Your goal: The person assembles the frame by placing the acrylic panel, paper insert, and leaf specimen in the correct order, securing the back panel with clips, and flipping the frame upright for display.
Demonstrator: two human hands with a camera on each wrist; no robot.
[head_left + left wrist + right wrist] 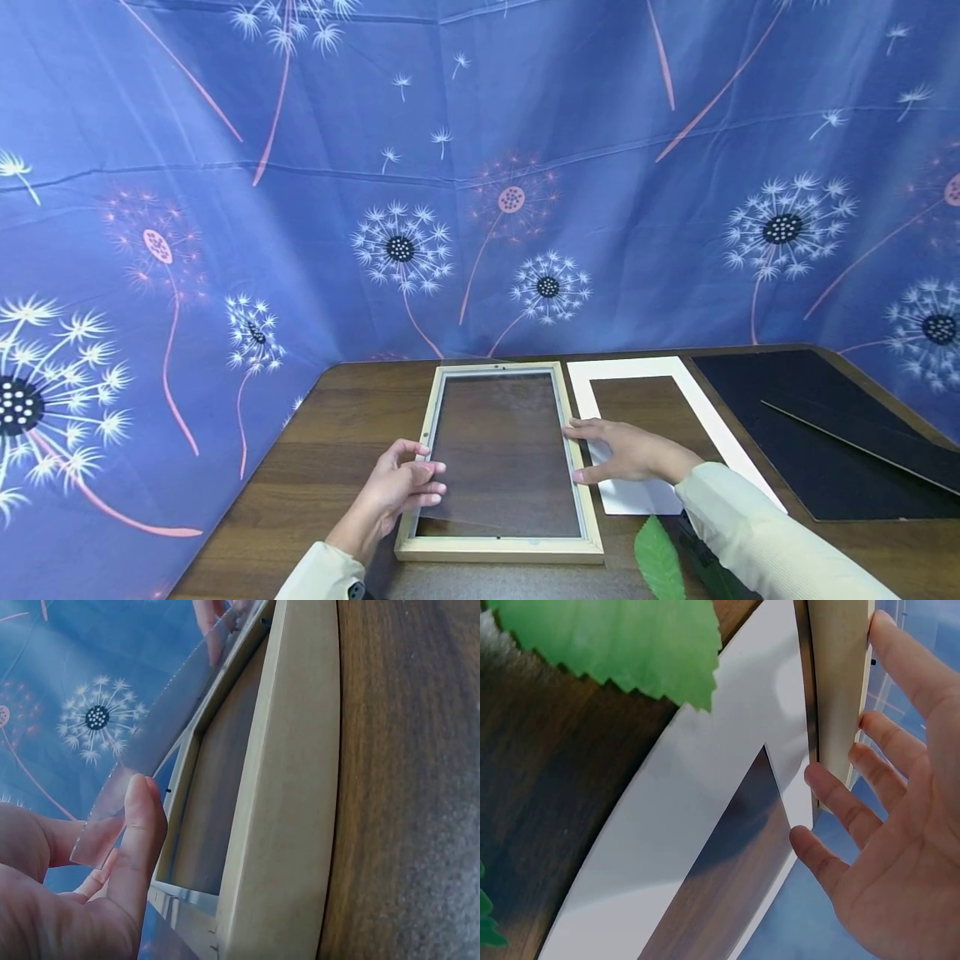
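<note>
A pale wooden picture frame lies on the brown table, a short side toward me. My left hand is at its left side and pinches the edge of a clear sheet between thumb and fingers. In the left wrist view the sheet slants above the frame's opening. My right hand is at the frame's right side, its fingertips on the wooden edge and its fingers spread in the right wrist view. Right beside the frame is a white mat with a rectangular window, partly under my right hand.
On the right lies a black backing board with another dark panel across it. A green leaf is near the front, beside a dark object partly under my right sleeve. Blue dandelion-patterned cloth hangs behind the table.
</note>
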